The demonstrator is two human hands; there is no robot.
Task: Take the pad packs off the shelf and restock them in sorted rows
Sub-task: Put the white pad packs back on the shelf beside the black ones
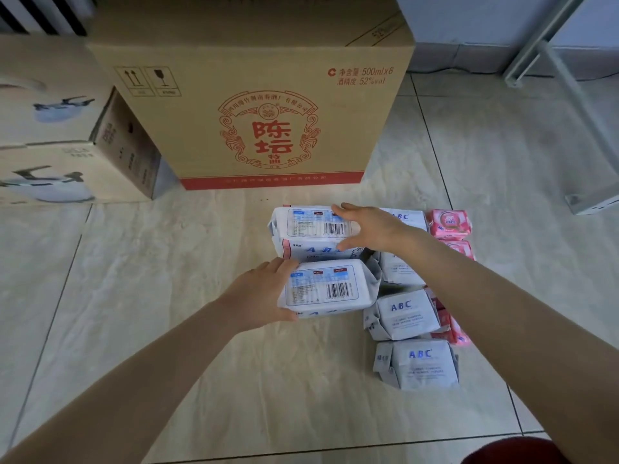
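Note:
Pad packs lie on the tiled floor in front of me. My left hand (pixel 259 293) grips the left end of a white pack with a barcode (pixel 330 288), the nearer of two large ones. My right hand (pixel 368 229) grips the right end of the farther white barcode pack (pixel 311 224). To the right runs a column of grey-white ABC packs (pixel 403 314), the nearest one (pixel 418 363) at the front. Beyond them lie pink packs (pixel 449 222), partly hidden behind the ABC column and my right arm.
A big cardboard box with red print (pixel 254 95) stands just behind the packs. Stacked cartons with pot pictures (pixel 63 139) stand at the left. A white metal frame (pixel 569 78) stands at the right. Bare floor tiles (pixel 167 256) spread to the left and front.

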